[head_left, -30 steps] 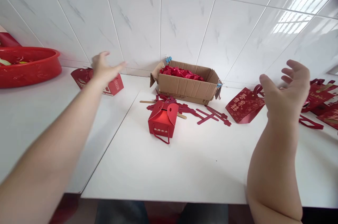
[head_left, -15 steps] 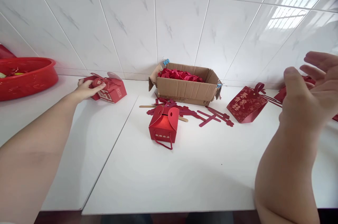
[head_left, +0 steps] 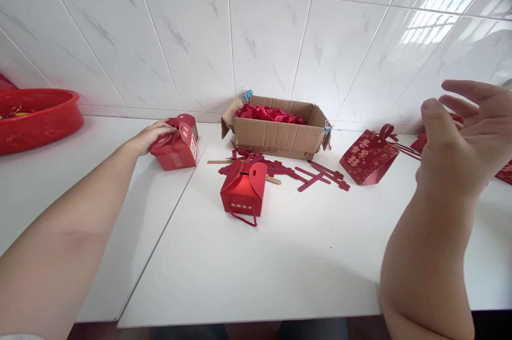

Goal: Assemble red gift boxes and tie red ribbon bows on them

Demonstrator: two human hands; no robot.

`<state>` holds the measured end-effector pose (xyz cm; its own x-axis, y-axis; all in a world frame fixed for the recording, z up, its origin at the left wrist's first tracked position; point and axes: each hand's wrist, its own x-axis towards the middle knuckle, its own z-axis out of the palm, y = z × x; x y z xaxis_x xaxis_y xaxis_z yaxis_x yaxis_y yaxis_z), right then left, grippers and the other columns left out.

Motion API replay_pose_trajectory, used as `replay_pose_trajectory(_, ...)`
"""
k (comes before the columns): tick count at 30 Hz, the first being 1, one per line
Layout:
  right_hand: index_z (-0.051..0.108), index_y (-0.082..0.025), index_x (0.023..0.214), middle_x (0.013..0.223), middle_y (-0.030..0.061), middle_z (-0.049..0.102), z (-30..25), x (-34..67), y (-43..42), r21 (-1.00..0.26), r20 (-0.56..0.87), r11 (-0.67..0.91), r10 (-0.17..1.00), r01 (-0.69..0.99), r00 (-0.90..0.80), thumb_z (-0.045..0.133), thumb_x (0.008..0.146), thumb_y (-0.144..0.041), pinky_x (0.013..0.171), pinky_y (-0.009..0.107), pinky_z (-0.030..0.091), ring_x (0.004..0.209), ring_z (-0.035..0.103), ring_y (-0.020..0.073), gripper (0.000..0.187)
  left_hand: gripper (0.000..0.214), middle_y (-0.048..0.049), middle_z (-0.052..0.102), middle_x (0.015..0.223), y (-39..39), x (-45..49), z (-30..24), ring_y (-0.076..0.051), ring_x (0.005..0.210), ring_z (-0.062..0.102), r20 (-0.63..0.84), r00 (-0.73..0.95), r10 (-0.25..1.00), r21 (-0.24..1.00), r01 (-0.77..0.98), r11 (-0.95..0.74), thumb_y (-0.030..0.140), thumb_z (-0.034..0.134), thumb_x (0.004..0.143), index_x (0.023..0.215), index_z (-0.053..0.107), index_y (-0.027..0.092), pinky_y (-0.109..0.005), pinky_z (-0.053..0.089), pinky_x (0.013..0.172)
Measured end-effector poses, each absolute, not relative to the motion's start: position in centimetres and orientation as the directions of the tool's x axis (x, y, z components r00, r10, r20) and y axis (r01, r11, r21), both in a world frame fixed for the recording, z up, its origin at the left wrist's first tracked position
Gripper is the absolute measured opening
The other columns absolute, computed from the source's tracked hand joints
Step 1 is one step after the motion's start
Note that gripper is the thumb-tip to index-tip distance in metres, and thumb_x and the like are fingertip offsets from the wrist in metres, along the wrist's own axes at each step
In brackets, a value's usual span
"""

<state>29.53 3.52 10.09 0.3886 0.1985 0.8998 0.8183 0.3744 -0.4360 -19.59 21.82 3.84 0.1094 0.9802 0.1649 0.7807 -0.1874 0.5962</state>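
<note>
My left hand (head_left: 154, 135) reaches to the back left and grips the top of a red paper gift box (head_left: 178, 152) with a white printed panel; part of its lid is under my fingers. At the middle of the table stands another red gift box (head_left: 242, 190), with round flaps, gold characters and a rope handle. My right hand (head_left: 472, 126) is raised at the right with its fingers apart and nothing in it. Left of that hand lies a dark red gift box (head_left: 368, 158) with gold characters and a strap loop. More red items behind my right hand are partly hidden.
A cardboard box (head_left: 276, 137) full of red ribbon pieces, with blue binder clips (head_left: 248, 94), stands against the tiled wall. Flat dark red strips (head_left: 314, 179) lie before it. At the far left sits a red basin (head_left: 40, 121). A seam divides the white table (head_left: 296, 276).
My left hand has moved right with the printed gift box, which now sits turned, near the table seam. My right hand stays raised, its fingers slightly more bent. The view has shifted slightly.
</note>
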Motion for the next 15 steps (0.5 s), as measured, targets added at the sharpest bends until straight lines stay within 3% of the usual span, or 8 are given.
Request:
replay_pose_trajectory(6, 0.07, -0.023, 0.105, 0.107, 0.0069, 0.07, 10.2, 29.2, 3.6, -0.448, 0.894, 0.428, 0.196, 0.785, 0.403, 0.064, 0.077, -0.018, 0.074, 0.042, 0.056, 0.099, 0.069, 0.0252, 0.029, 0.068, 0.0057, 0.032, 0.156, 19.8, -17.9, 5.2, -0.021, 0.124, 0.051, 0.009, 0.209, 0.978, 0.782, 0.608, -0.138, 0.08, 0.059, 0.065, 0.091, 0.058, 0.018, -0.032, 0.047, 0.102)
replay_pose_trajectory(12, 0.068, -0.024, 0.106, 0.11, 0.0059, 0.067, 10.0, 29.5, 3.6, -0.447, 0.894, 0.404, 0.219, 0.798, 0.39, 0.061, 0.079, -0.02, 0.073, 0.041, 0.056, 0.098, 0.069, 0.024, 0.028, 0.072, 0.0013, 0.03, 0.157, 19.1, -17.7, 5.7, -0.025, 0.131, 0.045, 0.039, 0.121, 0.992, 0.805, 0.584, -0.103, 0.076, 0.064, 0.067, 0.11, 0.058, 0.018, -0.037, 0.046, 0.104)
replay_pose_trajectory(15, 0.071, -0.023, 0.101, 0.1, 0.0057, 0.07, 10.1, 29.4, 3.7, -0.449, 0.893, 0.457, 0.199, 0.767, 0.404, 0.064, 0.077, -0.019, 0.069, 0.038, 0.055, 0.091, 0.07, 0.0227, 0.025, 0.078, -0.0021, 0.028, 0.157, 19.1, -17.0, 7.6, -0.028, 0.135, 0.037, 0.12, 0.012, 0.993, 0.772, 0.628, -0.1, 0.075, 0.061, 0.071, 0.12, 0.054, 0.014, -0.04, 0.037, 0.112)
